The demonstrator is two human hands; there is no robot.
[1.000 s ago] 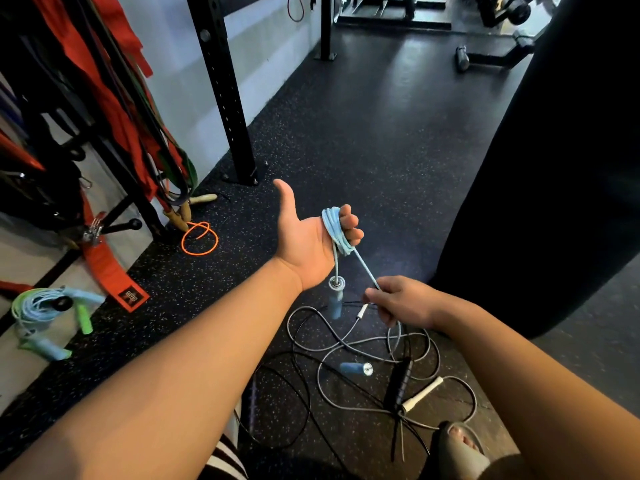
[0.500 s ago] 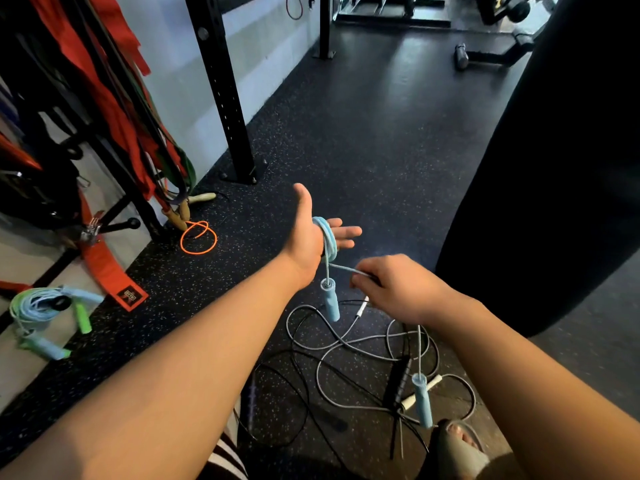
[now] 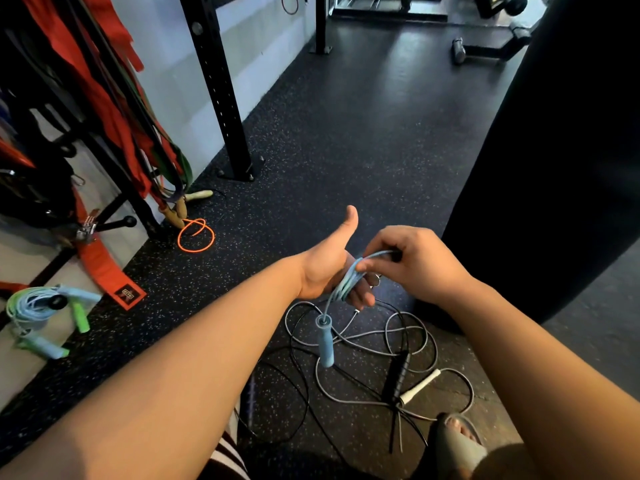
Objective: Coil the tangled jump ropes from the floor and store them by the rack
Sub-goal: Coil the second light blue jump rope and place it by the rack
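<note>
Here the right hand [image 3: 415,263] pinches the blue jump rope [image 3: 347,282] wound round the relaxed, outstretched left hand [image 3: 323,266]; its handle [image 3: 325,344] hangs lengthwise downward.

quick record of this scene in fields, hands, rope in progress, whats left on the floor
left hand: thumb up, blue jump rope looped around its fingers
right hand: pinches a strand of that rope
blue handle: hangs below the left hand
floor tangle: grey and black cords, black handle, white handle
by the rack: coiled blue-green ropes, orange rope
</note>
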